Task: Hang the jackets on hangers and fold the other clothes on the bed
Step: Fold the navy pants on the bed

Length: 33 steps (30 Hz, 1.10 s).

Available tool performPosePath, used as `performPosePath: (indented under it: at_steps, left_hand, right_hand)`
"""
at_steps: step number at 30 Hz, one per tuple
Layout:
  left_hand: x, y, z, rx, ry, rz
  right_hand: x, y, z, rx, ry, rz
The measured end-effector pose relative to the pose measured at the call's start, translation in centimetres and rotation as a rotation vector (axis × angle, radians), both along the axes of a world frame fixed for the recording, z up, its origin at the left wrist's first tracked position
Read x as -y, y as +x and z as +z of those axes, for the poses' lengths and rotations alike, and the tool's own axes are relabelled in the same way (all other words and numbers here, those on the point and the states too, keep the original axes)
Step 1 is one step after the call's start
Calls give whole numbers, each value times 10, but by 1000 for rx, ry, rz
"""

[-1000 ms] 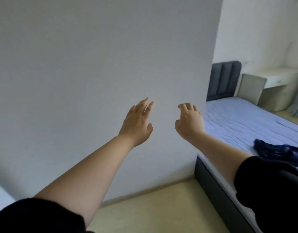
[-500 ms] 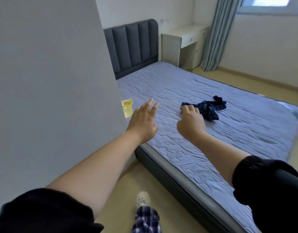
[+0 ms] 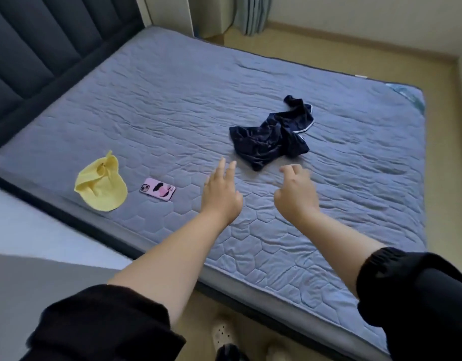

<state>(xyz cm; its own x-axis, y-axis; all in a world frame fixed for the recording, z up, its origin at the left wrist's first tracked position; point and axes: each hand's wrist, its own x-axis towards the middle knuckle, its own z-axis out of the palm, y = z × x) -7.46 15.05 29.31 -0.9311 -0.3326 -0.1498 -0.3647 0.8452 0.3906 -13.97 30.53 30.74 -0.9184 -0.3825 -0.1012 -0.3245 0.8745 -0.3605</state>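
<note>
View from a person's head, looking down at a bed (image 3: 172,95) covered in a grey-blue quilted mattress pad. Both bare forearms reach out over the near edge of the bed. The left hand (image 3: 220,194) hovers with its fingers (image 3: 222,169) straight and spread, gripping nothing. The right hand (image 3: 296,195) hovers beside it with its fingers loosely curled, also holding nothing. Just beyond the two hands lies a crumpled navy garment (image 3: 272,131) with white trim, bunched and unfolded near the middle of the bed. Well to the left, near the bed's edge, a small yellow garment (image 3: 100,186) lies rumpled, and a pink-cased phone (image 3: 158,192) rests just beside it. No jacket and no hanger is in view, so the hanging part cannot be judged. As for folding, both visible garments look untouched and neither is folded; the hands seem about to start on the navy one
</note>
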Motion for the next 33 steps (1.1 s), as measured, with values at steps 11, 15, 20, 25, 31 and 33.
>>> performPosePath:
  at_steps: [11,15,20,25,31,33]
  left_hand:
    - [59,-85,-318,456,18,220]
    - [74,-121,-401,452,-14,244]
    - [64,-144,-472,394,-60,344]
    - [60,-142,-502,162,-240,335]
    - [61,-139,-507,5,-256,321]
    - [61,-138,-507,-2,-262,306]
  right_hand:
    - [70,-89,-280,147,112,19]
    - [83,-108,-364,183,170,46]
    - [96,-146,-422,175,72,-29]
    - [109,-200,-449,28,152,-149]
    - [133,-254,-461,58,62,-309]
    - [138,-268,-462,101,125,-323]
